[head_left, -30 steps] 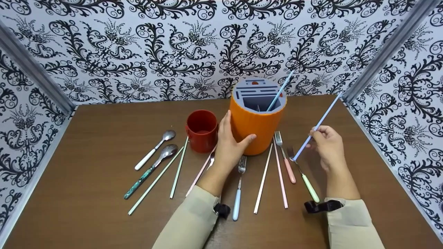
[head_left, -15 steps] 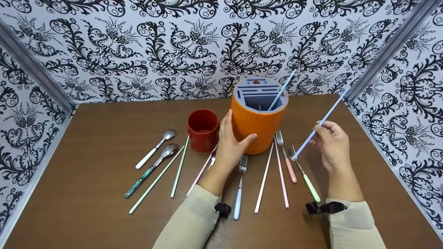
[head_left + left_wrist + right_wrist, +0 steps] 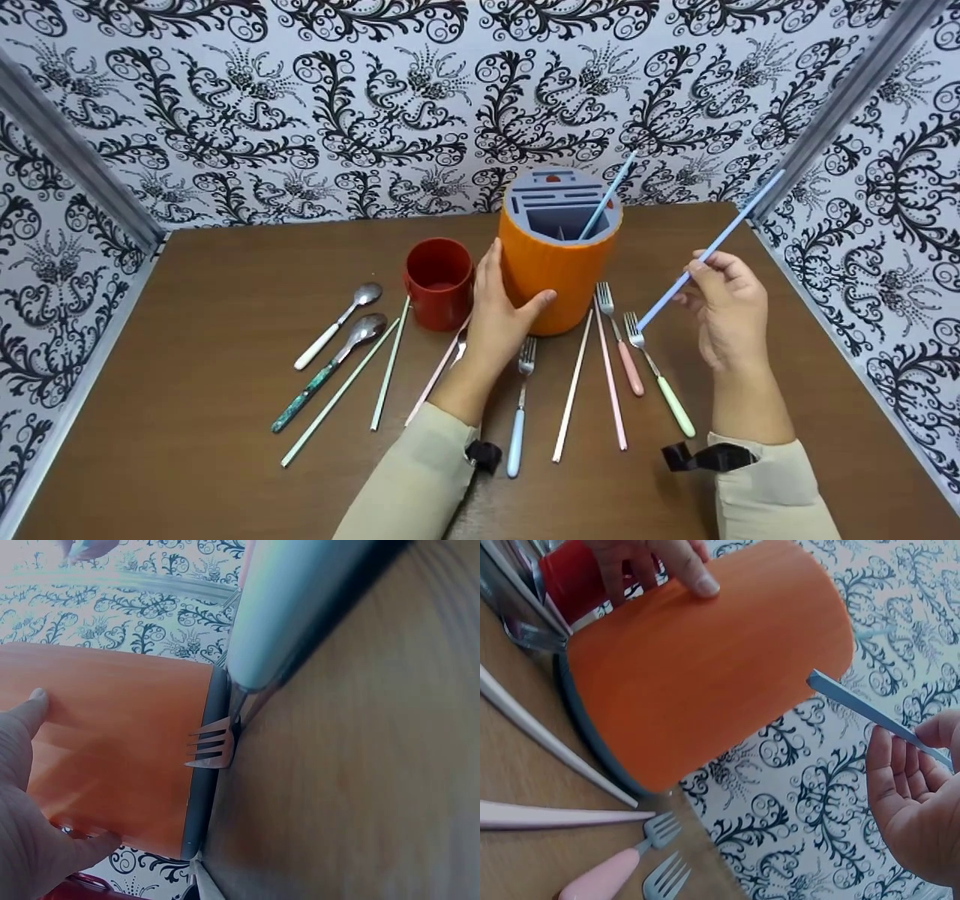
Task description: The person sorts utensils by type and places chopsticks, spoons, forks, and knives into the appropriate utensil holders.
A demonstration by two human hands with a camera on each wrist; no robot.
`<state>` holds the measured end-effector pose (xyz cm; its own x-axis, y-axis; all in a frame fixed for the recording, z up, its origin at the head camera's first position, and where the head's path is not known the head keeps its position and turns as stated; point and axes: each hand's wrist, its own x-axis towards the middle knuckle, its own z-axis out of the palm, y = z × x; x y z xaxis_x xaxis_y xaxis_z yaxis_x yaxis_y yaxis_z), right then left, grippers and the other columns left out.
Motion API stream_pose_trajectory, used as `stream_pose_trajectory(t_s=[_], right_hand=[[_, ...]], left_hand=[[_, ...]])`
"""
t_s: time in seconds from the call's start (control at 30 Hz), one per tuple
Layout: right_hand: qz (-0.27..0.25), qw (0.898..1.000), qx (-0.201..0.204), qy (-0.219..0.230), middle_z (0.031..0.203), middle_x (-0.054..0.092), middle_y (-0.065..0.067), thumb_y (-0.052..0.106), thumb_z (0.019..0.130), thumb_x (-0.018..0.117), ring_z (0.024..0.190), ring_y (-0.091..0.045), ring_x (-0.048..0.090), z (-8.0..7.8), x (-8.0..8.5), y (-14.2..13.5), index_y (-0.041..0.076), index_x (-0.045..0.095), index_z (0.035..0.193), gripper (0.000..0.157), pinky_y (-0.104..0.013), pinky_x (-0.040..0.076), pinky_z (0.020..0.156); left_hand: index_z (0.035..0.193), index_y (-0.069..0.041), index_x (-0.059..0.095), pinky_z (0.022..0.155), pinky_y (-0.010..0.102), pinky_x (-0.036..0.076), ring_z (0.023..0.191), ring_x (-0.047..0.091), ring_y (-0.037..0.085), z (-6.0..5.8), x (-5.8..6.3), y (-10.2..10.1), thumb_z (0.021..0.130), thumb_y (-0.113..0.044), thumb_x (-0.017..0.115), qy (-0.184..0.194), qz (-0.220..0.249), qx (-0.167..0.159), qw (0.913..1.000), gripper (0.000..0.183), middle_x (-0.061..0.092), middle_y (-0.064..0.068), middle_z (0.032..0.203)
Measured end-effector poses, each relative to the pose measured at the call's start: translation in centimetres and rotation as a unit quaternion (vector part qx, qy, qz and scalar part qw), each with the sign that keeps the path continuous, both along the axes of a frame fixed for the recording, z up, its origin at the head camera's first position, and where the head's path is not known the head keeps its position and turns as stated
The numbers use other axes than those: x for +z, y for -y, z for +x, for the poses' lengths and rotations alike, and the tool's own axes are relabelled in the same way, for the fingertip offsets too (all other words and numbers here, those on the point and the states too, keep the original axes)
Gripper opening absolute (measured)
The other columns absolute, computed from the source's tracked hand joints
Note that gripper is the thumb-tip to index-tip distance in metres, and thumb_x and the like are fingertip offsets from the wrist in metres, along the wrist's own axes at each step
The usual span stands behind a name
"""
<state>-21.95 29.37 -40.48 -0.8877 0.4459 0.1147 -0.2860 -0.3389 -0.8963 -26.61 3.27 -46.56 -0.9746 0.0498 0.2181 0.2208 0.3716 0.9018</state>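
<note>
Closest in, a blue-handled fork [image 3: 515,442] lies on the table [image 3: 187,375], and a bit past it the left hand [image 3: 496,319] rests on the orange holder [image 3: 566,277], fingers and thumb pretty straight. The right hand [image 3: 731,315] pinches a periwinkle chopstick [image 3: 731,227] on a slant, low end by the tines of the green-handled fork [image 3: 675,405], can't really tell if they touch. Behind everything, patterned wall [image 3: 420,82].

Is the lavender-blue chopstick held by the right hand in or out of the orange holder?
Out. The right hand pinches the lavender-blue chopstick beside the orange holder, and both chopstick ends show outside it.
</note>
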Motion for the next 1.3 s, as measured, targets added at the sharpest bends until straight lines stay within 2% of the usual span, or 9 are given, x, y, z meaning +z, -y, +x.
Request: stream_pose_trajectory(t_s=[0.2, 0.33, 0.53, 0.77, 0.93, 1.1, 1.3], right_hand=[[-0.026, 0.999, -0.013, -0.037, 0.078, 0.065, -0.01, -0.009, 0.099, 0.059, 0.06, -0.017, 0.064, -0.1, 1.2, 1.1, -0.004, 0.065, 0.103, 0.009, -0.025, 0.055, 0.052], [-0.029, 0.998, -0.016, -0.055, 0.08, 0.063, -0.01, -0.01, 0.097, 0.061, 0.062, -0.018, 0.065, -0.5, 2.8, 1.9, -0.004, 0.064, 0.107, 0.012, -0.026, 0.055, 0.053], [-0.028, 0.996, -0.015, -0.079, 0.085, 0.062, -0.011, -0.009, 0.096, 0.063, 0.066, -0.019, 0.063, -1.3, 5.4, 3.0, -0.005, 0.063, 0.108, 0.012, -0.027, 0.055, 0.054], [-0.056, 0.992, -0.019, -0.111, 0.088, 0.063, -0.013, -0.007, 0.097, 0.063, 0.065, -0.019, 0.063, -2.6, 7.2, 3.9, -0.006, 0.062, 0.106, 0.01, -0.028, 0.056, 0.055], [-0.052, 0.989, -0.027, -0.133, 0.086, 0.062, -0.012, -0.006, 0.096, 0.064, 0.063, -0.021, 0.066, -3.6, 7.8, 4.5, -0.007, 0.061, 0.107, 0.011, -0.03, 0.059, 0.055], [-0.043, 0.985, -0.061, -0.153, 0.086, 0.059, -0.012, -0.007, 0.096, 0.063, 0.066, -0.021, 0.063, -4.6, 7.7, 5.4, -0.007, 0.06, 0.107, 0.011, -0.03, 0.06, 0.056], [-0.011, 0.986, -0.078, -0.149, 0.089, 0.06, -0.012, -0.007, 0.095, 0.065, 0.074, -0.021, 0.061, -5.5, 6.7, 6.3, -0.004, 0.062, 0.104, 0.01, -0.031, 0.061, 0.064]], left_hand=[[0.167, -0.023, 0.017, 0.127, 0.046, 0.031, 0.155, 0.033, 0.025, -0.1, 0.0, -0.1, 0.087, -0.043, 0.082, 0.001, 0.002, -0.003, 1.0, 0.104, 0.027, 0.004, 0.17], [0.167, -0.023, 0.018, 0.127, 0.047, 0.031, 0.155, 0.033, 0.026, -0.1, 0.0, 0.0, 0.088, -0.043, 0.082, -0.003, 0.0, -0.001, 1.0, 0.104, 0.028, 0.004, 0.17], [0.166, -0.022, 0.019, 0.127, 0.046, 0.031, 0.155, 0.033, 0.026, -0.1, 0.0, 0.1, 0.087, -0.041, 0.083, -0.007, -0.002, 0.003, 1.0, 0.103, 0.028, 0.004, 0.17], [0.166, -0.021, 0.02, 0.127, 0.046, 0.031, 0.154, 0.034, 0.026, -0.2, -0.1, 0.0, 0.087, -0.042, 0.083, -0.007, -0.003, 0.007, 0.9999, 0.104, 0.029, 0.004, 0.169], [0.166, -0.018, 0.021, 0.128, 0.045, 0.03, 0.154, 0.034, 0.027, -0.1, -0.2, 0.0, 0.086, -0.042, 0.084, -0.025, -0.005, 0.006, 0.9997, 0.104, 0.03, 0.006, 0.169], [0.165, -0.016, 0.022, 0.128, 0.046, 0.03, 0.153, 0.035, 0.029, -0.1, -0.2, 0.0, 0.086, -0.041, 0.085, -0.045, 0.001, 0.007, 0.999, 0.104, 0.032, 0.008, 0.168], [0.166, -0.018, 0.022, 0.127, 0.045, 0.031, 0.153, 0.035, 0.028, -0.1, -0.3, 0.0, 0.086, -0.04, 0.085, -0.034, 0.005, 0.005, 0.9994, 0.104, 0.031, 0.007, 0.168]])
